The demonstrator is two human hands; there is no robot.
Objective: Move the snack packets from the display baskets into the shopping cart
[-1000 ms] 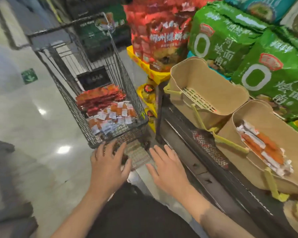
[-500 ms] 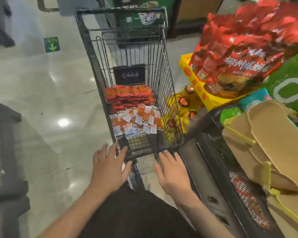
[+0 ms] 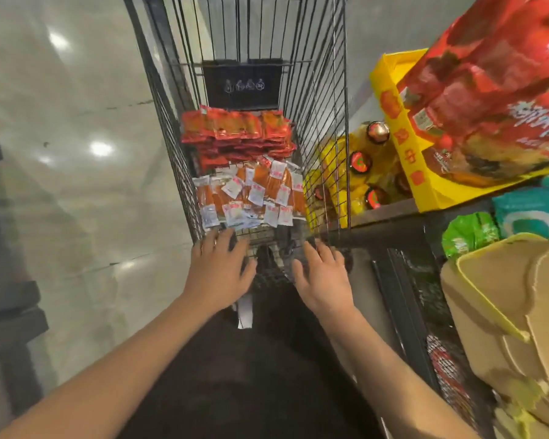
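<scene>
A black wire shopping cart stands straight ahead of me. Inside it lie a stack of red snack packets at the far end and a heap of small orange-and-white packets nearer me. My left hand and my right hand hover side by side at the cart's near end, palms down, fingers spread and straight, holding nothing. Tan display baskets with yellow trim sit at the right edge on a dark shelf; their insides are hidden from this angle.
To the right stand a yellow tray of big red bags, yellow bottles and green and teal bags on the dark shelf. Shiny grey floor lies to the left, with a dark fixture at the left edge.
My view has swung left and down, so the cart is now centred and the baskets have slid to the right edge. Both hands stay flat at the cart's near end.
</scene>
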